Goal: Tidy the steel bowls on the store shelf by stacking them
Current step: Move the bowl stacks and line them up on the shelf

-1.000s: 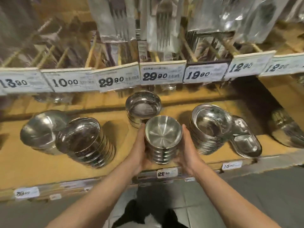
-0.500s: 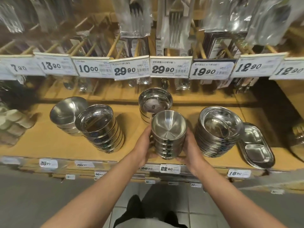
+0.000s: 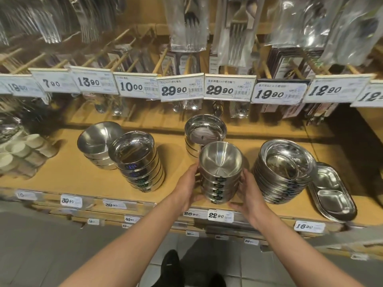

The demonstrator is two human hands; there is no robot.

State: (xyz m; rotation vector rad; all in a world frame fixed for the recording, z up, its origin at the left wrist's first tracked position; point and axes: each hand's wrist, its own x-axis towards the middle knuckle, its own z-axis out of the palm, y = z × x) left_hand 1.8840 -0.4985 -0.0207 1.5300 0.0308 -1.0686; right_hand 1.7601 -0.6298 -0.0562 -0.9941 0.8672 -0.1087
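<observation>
At the shelf's front edge, the bowl stack sits gripped between both hands' curled fingers.

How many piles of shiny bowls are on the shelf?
5. Far-left pile, tilted pile beside it, back middle pile, front pile held between left hand and right hand, wide pile right. Others may be hidden.

This is a shop's kitchenware aisle. Printed price tags with barcodes line the edge of a wooden shelf, steel bowl stacks stand on display, and bagged items that look like forks hang on pegs above.
</observation>
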